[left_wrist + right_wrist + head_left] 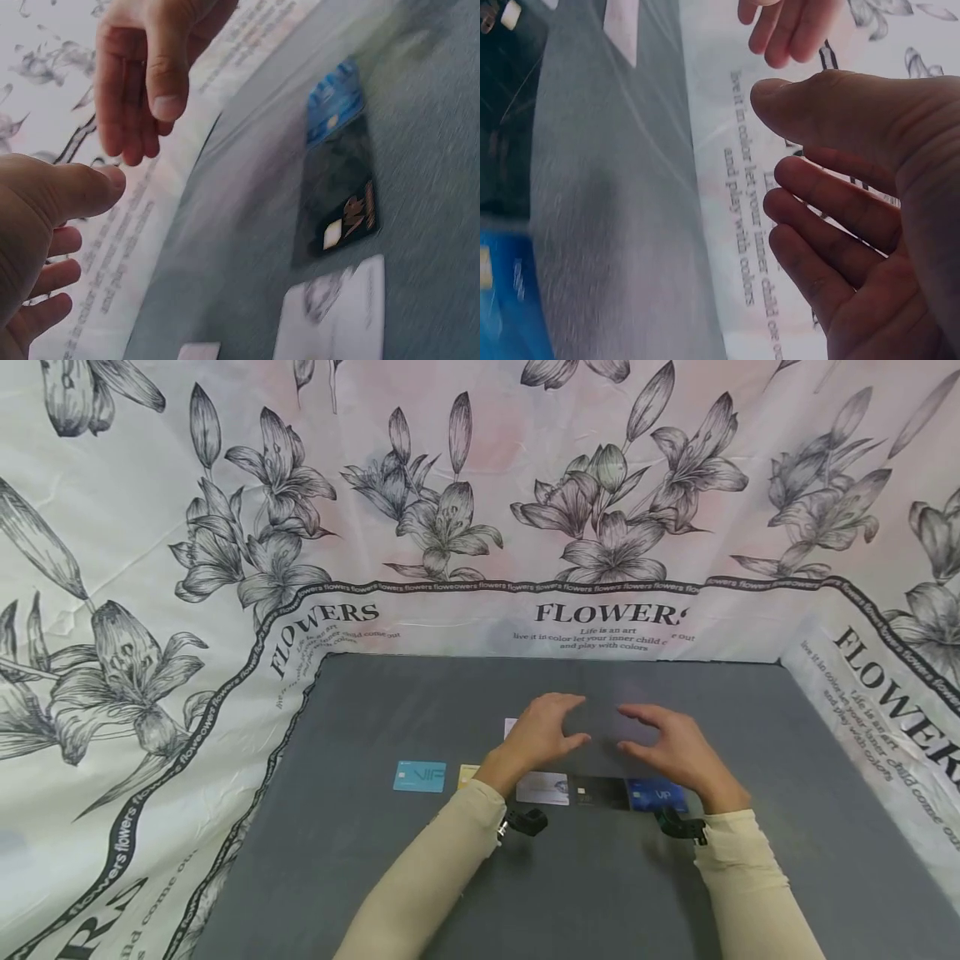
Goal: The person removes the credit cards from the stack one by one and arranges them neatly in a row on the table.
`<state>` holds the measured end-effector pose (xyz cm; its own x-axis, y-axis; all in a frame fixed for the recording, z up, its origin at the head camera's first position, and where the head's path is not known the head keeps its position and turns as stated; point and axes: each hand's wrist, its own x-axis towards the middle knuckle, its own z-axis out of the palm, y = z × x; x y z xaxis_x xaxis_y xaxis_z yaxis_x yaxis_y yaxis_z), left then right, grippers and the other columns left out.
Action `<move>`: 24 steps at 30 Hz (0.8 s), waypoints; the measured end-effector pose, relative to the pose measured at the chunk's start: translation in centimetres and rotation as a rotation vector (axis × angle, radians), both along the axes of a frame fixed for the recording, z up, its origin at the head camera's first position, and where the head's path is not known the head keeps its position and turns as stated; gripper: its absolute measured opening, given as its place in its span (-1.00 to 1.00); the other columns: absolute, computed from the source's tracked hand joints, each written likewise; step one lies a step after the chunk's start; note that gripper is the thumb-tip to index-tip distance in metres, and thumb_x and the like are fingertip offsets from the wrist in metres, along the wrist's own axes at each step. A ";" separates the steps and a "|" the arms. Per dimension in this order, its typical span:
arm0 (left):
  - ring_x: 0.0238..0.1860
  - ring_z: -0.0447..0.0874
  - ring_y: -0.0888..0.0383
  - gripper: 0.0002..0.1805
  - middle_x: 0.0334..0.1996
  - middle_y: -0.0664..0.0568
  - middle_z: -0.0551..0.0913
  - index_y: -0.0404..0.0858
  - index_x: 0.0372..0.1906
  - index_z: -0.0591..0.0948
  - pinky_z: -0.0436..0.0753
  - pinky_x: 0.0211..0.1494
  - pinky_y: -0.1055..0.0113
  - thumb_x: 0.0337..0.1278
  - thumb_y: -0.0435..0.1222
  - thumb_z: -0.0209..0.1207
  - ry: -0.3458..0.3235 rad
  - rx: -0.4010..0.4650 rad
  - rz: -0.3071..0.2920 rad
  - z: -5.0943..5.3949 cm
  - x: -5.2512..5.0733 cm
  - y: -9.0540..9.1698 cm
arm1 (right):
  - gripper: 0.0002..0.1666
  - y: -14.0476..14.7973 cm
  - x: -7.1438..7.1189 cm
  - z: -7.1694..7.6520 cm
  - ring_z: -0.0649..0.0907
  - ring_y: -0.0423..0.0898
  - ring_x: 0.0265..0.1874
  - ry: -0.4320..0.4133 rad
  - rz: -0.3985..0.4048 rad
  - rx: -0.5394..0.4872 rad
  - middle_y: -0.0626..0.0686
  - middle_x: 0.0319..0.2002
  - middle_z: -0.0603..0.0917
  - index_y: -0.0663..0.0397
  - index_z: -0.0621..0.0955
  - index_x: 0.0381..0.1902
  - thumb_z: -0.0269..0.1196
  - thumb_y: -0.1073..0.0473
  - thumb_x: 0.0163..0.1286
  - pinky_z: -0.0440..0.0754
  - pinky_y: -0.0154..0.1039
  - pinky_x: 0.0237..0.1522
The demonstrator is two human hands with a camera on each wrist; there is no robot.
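My left hand (542,731) is held over the table with fingers and thumb apart and nothing between them. Facing it, my right hand (672,745) is likewise spread and holds nothing. Below the hands lies a row of cards: a light blue card (419,777), a yellow card (467,773) partly behind the left forearm, a silver-white card (542,788), a black card (600,792) and a dark blue card (656,795). A pale card (510,725) shows only its edge behind the left hand. In the left wrist view the black card (339,187) shows a gold chip.
The grey tabletop (360,877) is bordered by a white flower-printed cloth (450,618) at the back and both sides. Each wrist carries a small black camera (528,821) on a band, low over the table.
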<state>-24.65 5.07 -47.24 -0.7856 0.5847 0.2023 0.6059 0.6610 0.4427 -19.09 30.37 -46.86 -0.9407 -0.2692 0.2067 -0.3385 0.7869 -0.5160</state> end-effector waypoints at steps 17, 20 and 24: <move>0.55 0.55 -0.08 -0.30 0.50 -0.06 0.63 -0.23 0.53 0.58 0.47 0.66 0.01 0.40 -0.12 0.49 -0.068 0.055 0.030 -0.2 -2.4 -5.2 | -0.25 -4.4 -3.5 0.2 0.63 0.39 0.40 -0.058 0.063 -0.025 0.31 0.45 0.63 0.24 0.59 0.49 0.54 0.17 0.41 0.58 0.41 0.41; 0.56 0.53 -0.10 -0.31 0.51 -0.08 0.62 -0.24 0.54 0.57 0.45 0.68 -0.02 0.41 -0.14 0.47 -0.101 0.062 0.028 -0.5 -2.8 -6.1 | -0.25 -5.1 -3.9 -0.2 0.63 0.40 0.39 -0.062 0.065 -0.036 0.32 0.44 0.64 0.25 0.60 0.48 0.55 0.18 0.39 0.58 0.41 0.40; 0.57 0.51 -0.11 -0.32 0.50 -0.08 0.62 -0.24 0.54 0.57 0.44 0.68 -0.05 0.40 -0.18 0.47 -0.153 0.086 0.044 -1.0 -3.2 -7.3 | -0.25 -5.8 -4.7 -0.9 0.64 0.40 0.39 -0.057 0.073 -0.049 0.34 0.41 0.66 0.27 0.61 0.46 0.56 0.20 0.36 0.58 0.38 0.43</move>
